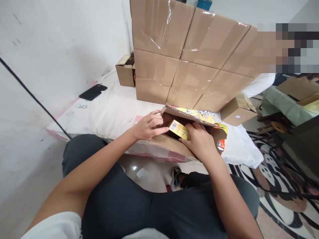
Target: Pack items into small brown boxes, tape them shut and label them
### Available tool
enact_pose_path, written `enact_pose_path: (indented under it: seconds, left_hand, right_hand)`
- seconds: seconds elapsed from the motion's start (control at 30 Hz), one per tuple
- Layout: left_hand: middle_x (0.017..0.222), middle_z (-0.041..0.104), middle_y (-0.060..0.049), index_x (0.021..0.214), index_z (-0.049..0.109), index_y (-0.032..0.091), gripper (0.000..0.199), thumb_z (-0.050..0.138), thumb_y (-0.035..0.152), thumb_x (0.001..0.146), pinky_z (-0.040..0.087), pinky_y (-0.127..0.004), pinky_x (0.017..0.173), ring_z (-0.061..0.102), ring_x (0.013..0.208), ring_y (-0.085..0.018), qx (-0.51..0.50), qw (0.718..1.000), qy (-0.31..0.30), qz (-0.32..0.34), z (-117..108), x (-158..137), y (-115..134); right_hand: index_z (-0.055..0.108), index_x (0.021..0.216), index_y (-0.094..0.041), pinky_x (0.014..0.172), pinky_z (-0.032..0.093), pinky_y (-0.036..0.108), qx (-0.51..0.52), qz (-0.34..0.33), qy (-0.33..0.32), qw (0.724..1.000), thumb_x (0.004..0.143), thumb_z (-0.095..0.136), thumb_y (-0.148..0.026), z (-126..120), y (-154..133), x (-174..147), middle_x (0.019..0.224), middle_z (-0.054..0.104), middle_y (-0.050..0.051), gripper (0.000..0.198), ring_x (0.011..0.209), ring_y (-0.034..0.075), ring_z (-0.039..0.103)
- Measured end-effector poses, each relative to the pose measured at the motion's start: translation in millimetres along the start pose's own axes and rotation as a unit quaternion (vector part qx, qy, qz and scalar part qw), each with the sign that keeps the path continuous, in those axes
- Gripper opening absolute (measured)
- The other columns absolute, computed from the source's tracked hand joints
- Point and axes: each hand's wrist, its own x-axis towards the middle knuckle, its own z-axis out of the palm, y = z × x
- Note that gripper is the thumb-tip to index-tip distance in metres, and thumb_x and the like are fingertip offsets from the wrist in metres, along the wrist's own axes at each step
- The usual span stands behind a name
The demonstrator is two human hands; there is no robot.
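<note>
A person's right hand (201,141) pinches a yellow barcoded box (179,130) inside an open cardboard carton (171,143), while the left hand (147,126), fingers loosely spread over its left end, seemingly steadies it.

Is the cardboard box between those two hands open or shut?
Open: the cardboard box shows its dark inside, and the right hand grips a yellow packet in the opening.
</note>
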Motion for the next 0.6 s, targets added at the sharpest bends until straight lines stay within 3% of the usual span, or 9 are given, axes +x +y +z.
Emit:
enact_pose_path:
  seconds: [0.2, 0.4, 0.6]
  left_hand:
    - [0.106, 0.053, -0.002, 0.122, 0.051, 0.035, 0.028, 0.049, 0.029, 0.095, 0.05, -0.054, 0.106, 0.056, 0.104, -0.019, -0.02, 0.997, 0.071, -0.022, 11, -4, 1]
    - [0.106, 0.051, -0.008, 0.128, 0.048, 0.029, 0.041, 0.056, 0.045, 0.092, 0.054, -0.052, 0.097, 0.053, 0.105, -0.024, -0.015, 0.993, 0.114, -0.018, 10, 1, 0]
    - [0.107, 0.057, -0.009, 0.126, 0.052, 0.029, 0.034, 0.045, 0.022, 0.093, 0.054, -0.05, 0.094, 0.057, 0.106, -0.025, -0.003, 0.998, 0.051, -0.039, 5, -11, -2]
  right_hand:
    - [0.06, 0.122, -0.026, 0.068, 0.051, 0.035, -0.013, -0.002, 0.047, 0.999, 0.086, 0.07, -0.039, 12, 6, 7, 0.118, 0.058, 0.011, 0.04, 0.11, 0.03, 0.055]
    - [0.061, 0.126, -0.024, 0.077, 0.052, 0.039, -0.022, -0.019, 0.041, 0.999, 0.087, 0.069, -0.034, 9, 4, 17, 0.119, 0.057, 0.013, 0.041, 0.111, 0.031, 0.055]
    - [0.064, 0.121, -0.019, 0.091, 0.047, 0.043, -0.014, -0.039, 0.048, 0.998, 0.083, 0.073, -0.028, 1, -7, 10, 0.12, 0.06, 0.015, 0.04, 0.11, 0.032, 0.055]
